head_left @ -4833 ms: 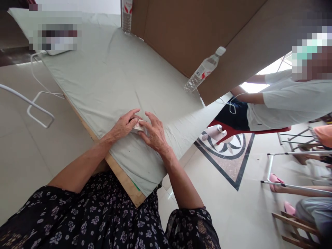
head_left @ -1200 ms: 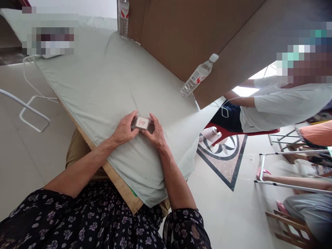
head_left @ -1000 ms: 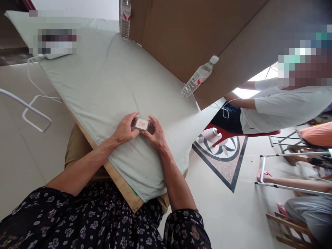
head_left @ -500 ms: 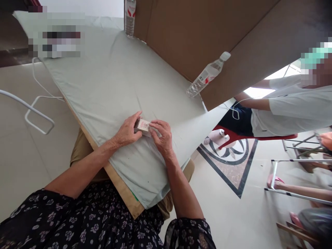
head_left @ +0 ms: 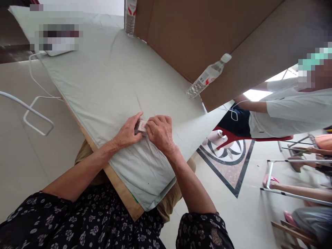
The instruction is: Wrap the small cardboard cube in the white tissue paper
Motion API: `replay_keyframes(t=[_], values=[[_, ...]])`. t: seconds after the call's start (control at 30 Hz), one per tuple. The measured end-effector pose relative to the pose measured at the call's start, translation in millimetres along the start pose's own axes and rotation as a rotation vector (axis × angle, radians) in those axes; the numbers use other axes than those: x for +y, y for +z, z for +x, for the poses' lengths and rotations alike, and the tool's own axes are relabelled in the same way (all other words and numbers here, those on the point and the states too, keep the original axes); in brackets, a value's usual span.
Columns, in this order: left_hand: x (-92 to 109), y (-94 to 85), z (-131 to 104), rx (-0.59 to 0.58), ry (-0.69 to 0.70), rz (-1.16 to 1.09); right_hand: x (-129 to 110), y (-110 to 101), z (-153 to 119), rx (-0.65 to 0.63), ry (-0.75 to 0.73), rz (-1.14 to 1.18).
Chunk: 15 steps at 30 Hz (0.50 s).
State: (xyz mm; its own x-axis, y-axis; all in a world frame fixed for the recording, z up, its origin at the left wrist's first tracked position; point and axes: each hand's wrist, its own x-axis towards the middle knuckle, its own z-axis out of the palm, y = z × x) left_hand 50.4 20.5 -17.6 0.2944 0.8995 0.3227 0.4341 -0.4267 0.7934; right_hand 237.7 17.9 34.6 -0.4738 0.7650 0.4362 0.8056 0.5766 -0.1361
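Observation:
A small pale box with red print (head_left: 141, 126) lies on the cloth-covered table (head_left: 103, 83) between my hands. My left hand (head_left: 128, 131) grips its left end, with the thumb on the near side and the fingers on the far side. At the box's right end, the fingers of my right hand (head_left: 160, 133) are curled and pinched together. They cover that end, so what exactly they pinch is hidden. The box seems to have a clear wrapping, though its details are too small to tell.
A brown cardboard panel (head_left: 181, 41) stands across the table. One water bottle (head_left: 207, 77) leans at its right part, another (head_left: 130, 17) stands at its left edge. A person in a white shirt (head_left: 293, 110) sits at the right. A white cable (head_left: 38, 121) hangs at the left.
My right hand has turned over and its fingers have curled in tightly at the box's right end, covering more of it. My left hand keeps its hold.

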Motion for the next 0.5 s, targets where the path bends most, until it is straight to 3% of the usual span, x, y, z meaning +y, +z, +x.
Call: replay_keyframes(t=[0.1,0.23,0.37,0.5], values=[[2,-0.4,1,0.015,0.081,0.017,5,2,8,0.102,0.133,0.119],[4,-0.8,2,0.023,0.115,0.011,17,0,27,0.125,0.230,0.269],[7,-3.4,1,-0.002,0.088,-0.078,34,6,51,0.137,0.317,0.385],[12,-7.9,0,-0.017,-0.025,-0.324,51,17,74,0.118,0.417,0.455]])
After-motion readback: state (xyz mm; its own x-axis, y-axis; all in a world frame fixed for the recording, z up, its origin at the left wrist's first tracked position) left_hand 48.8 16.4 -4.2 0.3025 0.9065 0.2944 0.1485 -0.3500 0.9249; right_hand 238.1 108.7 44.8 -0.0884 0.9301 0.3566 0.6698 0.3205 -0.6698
